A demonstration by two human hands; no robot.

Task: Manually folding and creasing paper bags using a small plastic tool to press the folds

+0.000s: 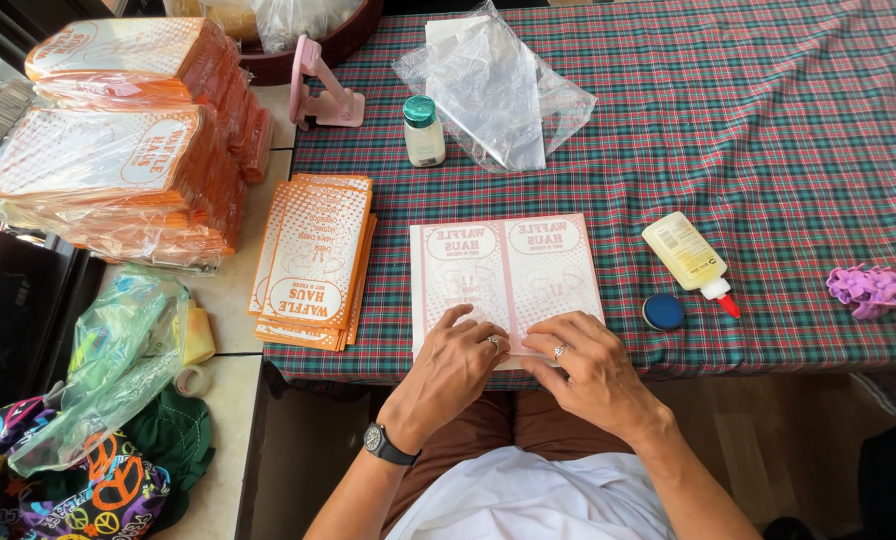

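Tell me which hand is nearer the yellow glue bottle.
Right. The right hand presses the printed sheet just left of the glue bottle; the left hand lies farther left.

A flat paper sheet (508, 275) lies on the checked cloth of the desk (768, 150), near the front edge. It is white with pale pink dotted print and shows two panels side by side, with a crease line between them. Its near edge is covered by both hands, pressing flat.
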